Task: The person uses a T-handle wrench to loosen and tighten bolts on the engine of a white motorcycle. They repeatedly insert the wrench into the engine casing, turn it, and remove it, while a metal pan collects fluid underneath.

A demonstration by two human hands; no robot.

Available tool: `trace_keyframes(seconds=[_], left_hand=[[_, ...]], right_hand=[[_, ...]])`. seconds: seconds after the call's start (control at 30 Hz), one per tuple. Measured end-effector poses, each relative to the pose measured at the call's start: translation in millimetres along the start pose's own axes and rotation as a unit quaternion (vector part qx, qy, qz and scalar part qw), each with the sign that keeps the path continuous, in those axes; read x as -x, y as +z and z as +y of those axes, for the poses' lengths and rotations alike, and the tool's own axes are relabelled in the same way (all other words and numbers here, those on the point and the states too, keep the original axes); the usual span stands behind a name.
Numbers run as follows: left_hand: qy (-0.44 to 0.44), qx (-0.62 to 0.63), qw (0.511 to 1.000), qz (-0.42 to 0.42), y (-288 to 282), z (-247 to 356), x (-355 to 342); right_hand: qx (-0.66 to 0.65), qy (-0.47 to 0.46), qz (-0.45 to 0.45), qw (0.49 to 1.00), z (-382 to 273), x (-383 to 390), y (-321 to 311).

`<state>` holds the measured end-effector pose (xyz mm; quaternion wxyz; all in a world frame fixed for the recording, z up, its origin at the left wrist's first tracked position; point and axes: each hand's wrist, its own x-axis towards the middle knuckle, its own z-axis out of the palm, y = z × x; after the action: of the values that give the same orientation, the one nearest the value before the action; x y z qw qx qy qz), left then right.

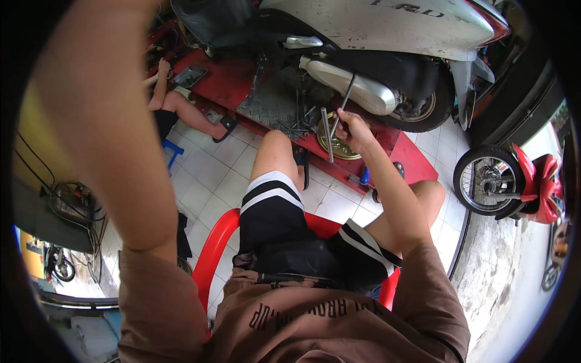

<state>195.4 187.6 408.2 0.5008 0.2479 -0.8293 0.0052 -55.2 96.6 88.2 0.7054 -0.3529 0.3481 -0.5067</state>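
My right hand [357, 130] is closed around a metal T-handle wrench [347, 92], near where its long shaft meets the crossbar. The shaft points up and away, its tip overlapping the silver engine side cover [354, 89] in the picture; whether it touches cannot be told. Behind that hand, a round gold-coloured tin or dish [346, 151] rests on the red lift platform [411, 158]. My left arm [112, 139] is raised very close on the left, and its hand lies outside the picture. A silver scooter [345, 27] stands on the platform in front of me.
Several metal tools [298, 129] lie on the platform beside the gold tin. Another person's arm [160, 85] and leg [192, 118] show at the left, near a grey tray [189, 77]. I sit on a red plastic chair [213, 251]. A red motorcycle [535, 187] stands at the right.
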Motion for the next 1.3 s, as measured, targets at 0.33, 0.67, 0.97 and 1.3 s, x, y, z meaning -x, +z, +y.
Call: trace_keyframes(seconds=[0.33,0.67,0.97,1.3], left_hand=[[0.018,-0.243,0.946,-0.213,144.2,-105.0,175.1],[-0.494,0.137,0.843,-0.163,204.8,-94.5,236.9],[-0.494,0.19,0.848,0.009,158.5,-78.4,198.7],[-0.603,0.404,0.687,-0.038,140.4,-63.8,174.4]], right_hand=[[-0.124,0.029,-0.11,0.986,-5.0,-3.5,40.4],[-0.057,0.01,-0.167,0.984,9.6,-26.2,70.4],[-0.084,0.019,-0.139,0.986,6.9,-26.5,65.4],[-0.117,-0.019,-0.157,0.981,-4.0,-26.1,57.2]])
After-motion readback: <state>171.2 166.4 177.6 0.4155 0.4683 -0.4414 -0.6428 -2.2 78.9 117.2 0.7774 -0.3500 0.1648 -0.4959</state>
